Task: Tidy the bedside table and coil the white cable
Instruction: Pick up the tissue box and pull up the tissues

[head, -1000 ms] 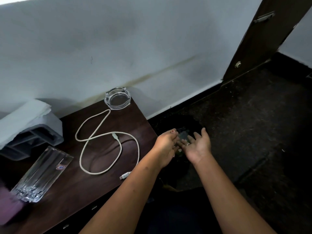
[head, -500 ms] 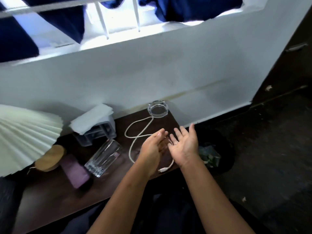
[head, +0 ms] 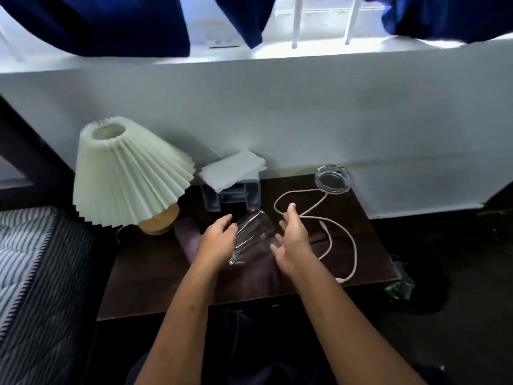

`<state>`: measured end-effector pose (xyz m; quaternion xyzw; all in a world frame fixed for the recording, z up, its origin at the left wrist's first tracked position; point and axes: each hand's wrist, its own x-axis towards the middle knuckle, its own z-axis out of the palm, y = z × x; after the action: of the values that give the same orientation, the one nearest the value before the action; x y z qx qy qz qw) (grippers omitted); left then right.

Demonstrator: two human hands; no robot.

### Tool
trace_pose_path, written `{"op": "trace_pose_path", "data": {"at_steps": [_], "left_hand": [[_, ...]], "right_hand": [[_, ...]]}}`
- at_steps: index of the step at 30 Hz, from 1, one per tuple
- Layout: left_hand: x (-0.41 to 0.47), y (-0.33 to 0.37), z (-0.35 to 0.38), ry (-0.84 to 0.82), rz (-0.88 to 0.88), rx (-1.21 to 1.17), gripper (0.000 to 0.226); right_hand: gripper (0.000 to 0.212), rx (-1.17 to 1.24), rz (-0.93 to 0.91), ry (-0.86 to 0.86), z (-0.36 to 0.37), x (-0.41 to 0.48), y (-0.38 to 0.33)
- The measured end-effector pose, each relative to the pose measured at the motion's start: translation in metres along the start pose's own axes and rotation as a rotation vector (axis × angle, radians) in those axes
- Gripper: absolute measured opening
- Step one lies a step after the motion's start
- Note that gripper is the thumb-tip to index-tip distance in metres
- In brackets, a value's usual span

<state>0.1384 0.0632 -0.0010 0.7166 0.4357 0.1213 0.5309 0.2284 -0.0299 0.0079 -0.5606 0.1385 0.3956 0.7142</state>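
Note:
A clear drinking glass (head: 251, 236) lies on its side on the dark wooden bedside table (head: 155, 282). My left hand (head: 218, 238) is at its left side, fingertips touching or nearly touching it. My right hand (head: 291, 240) is at its right side with fingers spread, open. The white cable (head: 329, 218) sprawls in loose loops on the right half of the table, its plug end near the front edge. A purple flat object (head: 190, 237) lies partly under my left hand.
A pleated cream lamp (head: 127, 176) stands at the back left. A grey organiser topped with white tissues (head: 231, 176) sits against the wall. A glass ashtray (head: 333, 179) is at the back right. A striped mattress (head: 30, 273) is left; a dark bin (head: 408, 287) is right.
Both hands came from over the bin on the right to the table and now flank the lying glass. The camera view swung left and up, bringing the lamp and mattress in.

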Motion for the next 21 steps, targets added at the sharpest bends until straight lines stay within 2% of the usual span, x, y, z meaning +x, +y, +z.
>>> {"op": "trace_pose_path", "data": {"at_steps": [2, 7, 13, 21], "left_hand": [[0.005, -0.003, -0.001, -0.028, 0.022, 0.193, 0.045], [0.009, -0.014, -0.002, -0.147, 0.041, 0.468, 0.056], [0.01, -0.018, -0.001, -0.191, 0.059, 0.574, 0.061], [0.009, -0.019, -0.001, -0.185, 0.082, 0.574, 0.062]], "right_hand": [[0.059, -0.043, -0.009, 0.035, 0.005, 0.007, 0.004], [0.048, -0.148, -0.037, 0.016, 0.02, 0.017, 0.016], [0.056, -0.203, -0.041, 0.048, 0.026, 0.029, 0.026], [0.071, -0.268, -0.052, 0.088, 0.026, 0.035, 0.033]]}}
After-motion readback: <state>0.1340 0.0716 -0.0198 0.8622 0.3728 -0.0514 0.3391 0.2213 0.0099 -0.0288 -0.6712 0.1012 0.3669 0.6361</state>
